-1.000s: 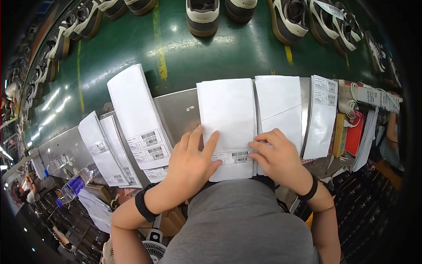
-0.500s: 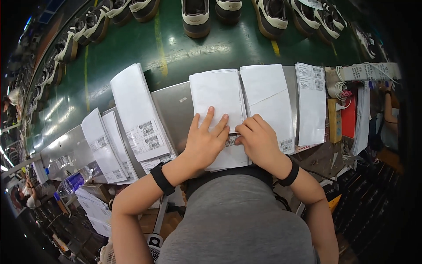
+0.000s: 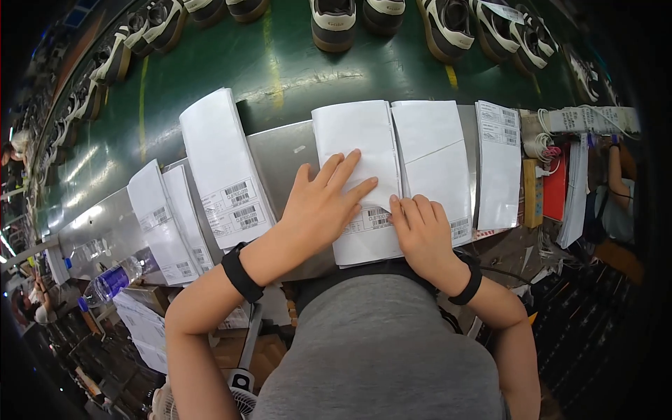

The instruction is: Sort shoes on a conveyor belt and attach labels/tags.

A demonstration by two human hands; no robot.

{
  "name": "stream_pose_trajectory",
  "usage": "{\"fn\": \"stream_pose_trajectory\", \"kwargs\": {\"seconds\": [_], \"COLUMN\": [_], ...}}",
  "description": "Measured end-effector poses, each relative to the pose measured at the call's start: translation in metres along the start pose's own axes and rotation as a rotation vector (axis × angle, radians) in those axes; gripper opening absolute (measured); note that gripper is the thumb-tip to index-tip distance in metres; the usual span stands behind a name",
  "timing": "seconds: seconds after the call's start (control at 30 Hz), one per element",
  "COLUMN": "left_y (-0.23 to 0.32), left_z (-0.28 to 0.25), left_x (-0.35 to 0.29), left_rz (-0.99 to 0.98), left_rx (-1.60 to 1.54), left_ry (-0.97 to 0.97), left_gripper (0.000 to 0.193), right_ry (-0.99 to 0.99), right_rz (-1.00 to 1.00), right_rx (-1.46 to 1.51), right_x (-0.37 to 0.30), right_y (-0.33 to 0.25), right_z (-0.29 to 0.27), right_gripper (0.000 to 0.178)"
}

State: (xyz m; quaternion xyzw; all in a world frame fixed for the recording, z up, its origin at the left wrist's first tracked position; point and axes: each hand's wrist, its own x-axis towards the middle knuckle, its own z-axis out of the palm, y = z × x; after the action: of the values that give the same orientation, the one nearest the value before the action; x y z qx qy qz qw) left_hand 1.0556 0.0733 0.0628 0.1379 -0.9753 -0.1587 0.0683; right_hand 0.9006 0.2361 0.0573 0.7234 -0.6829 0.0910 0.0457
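Observation:
A stack of white paper sheets (image 3: 353,129) lies in front of me, its lower end showing a printed barcode label (image 3: 367,220). My left hand (image 3: 325,199) is spread flat on that stack, fingers apart, holding nothing. At the stack's right edge, beside the label, my right hand (image 3: 425,231) has its fingers closed on the lower edge of the upper white sheet, which curves up slightly there. Directly to the right lies a second white paper stack (image 3: 434,168) with a slanting edge across it. Black bands circle both wrists.
Labelled paper stacks (image 3: 220,154) lie to the left, another labelled stack (image 3: 497,175) to the right. Beyond the metal ledge (image 3: 276,168), shoes (image 3: 332,31) stand on a green surface (image 3: 210,66). A plastic bottle (image 3: 112,281) is at left, cables (image 3: 542,143) at right.
My left hand has slid left a little and tilted, fingers now pointing up and right. My right hand has moved right and down along the sheet's edge, uncovering more of the label.

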Motion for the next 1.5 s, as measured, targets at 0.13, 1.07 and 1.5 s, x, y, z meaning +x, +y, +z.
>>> {"fn": "stream_pose_trajectory", "kwargs": {"seconds": [0.13, 1.07, 1.5], "left_y": [-0.010, 0.020, -0.050], "left_z": [0.005, 0.002, -0.085], "left_x": [0.009, 0.042, -0.022], "left_rz": [0.045, -0.702, -0.656], "left_rx": [0.037, -0.273, -1.524], "left_ry": [-0.033, 0.081, 0.671], "left_gripper": [0.048, 0.101, 0.103], "right_ry": [-0.011, 0.419, -0.106], "right_rz": [-0.025, 0.691, 0.375], "right_rx": [-0.015, 0.727, 1.075], "right_x": [0.002, 0.308, 0.159], "right_y": [-0.016, 0.339, 0.113], "right_z": [-0.018, 0.054, -0.070], "right_gripper": [0.030, 0.050, 0.072]}}
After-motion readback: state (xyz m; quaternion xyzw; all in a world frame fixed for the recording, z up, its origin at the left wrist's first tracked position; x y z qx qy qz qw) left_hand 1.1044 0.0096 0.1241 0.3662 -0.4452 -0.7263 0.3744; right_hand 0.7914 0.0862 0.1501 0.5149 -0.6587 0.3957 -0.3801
